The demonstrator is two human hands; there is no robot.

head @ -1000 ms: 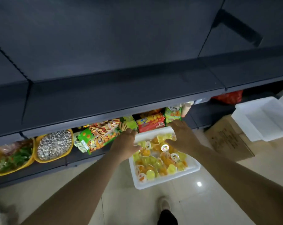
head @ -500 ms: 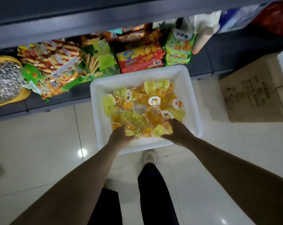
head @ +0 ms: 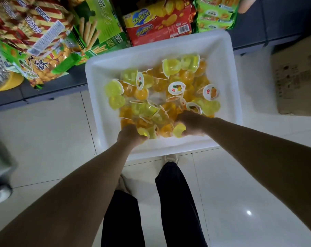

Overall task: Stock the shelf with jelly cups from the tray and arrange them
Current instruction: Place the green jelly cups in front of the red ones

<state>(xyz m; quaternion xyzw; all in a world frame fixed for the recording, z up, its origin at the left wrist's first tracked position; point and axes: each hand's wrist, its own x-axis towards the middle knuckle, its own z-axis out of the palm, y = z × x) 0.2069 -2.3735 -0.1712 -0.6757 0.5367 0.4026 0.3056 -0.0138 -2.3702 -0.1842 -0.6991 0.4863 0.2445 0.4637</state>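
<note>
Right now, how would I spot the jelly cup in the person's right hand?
Find the white plastic tray on the floor. At its near edge, the right hand grips a yellow-green jelly cup, lifted against the thumb while neighbouring cups lie loose.

arms [head: 76, 198]: bare, no sleeves in view | hands [head: 131, 138]: no gloves or rings seen | trousers [head: 177, 202]: dark, loose | shoe [head: 171, 157]: white

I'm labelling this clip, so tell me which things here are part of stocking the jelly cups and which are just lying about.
Part of the job:
white tray
jelly cups
left hand, gripping cups
right hand, gripping a yellow cup
shelf

Just lying about:
red cracker box
green biscuit-stick box
striped snack bag
cardboard box
</note>
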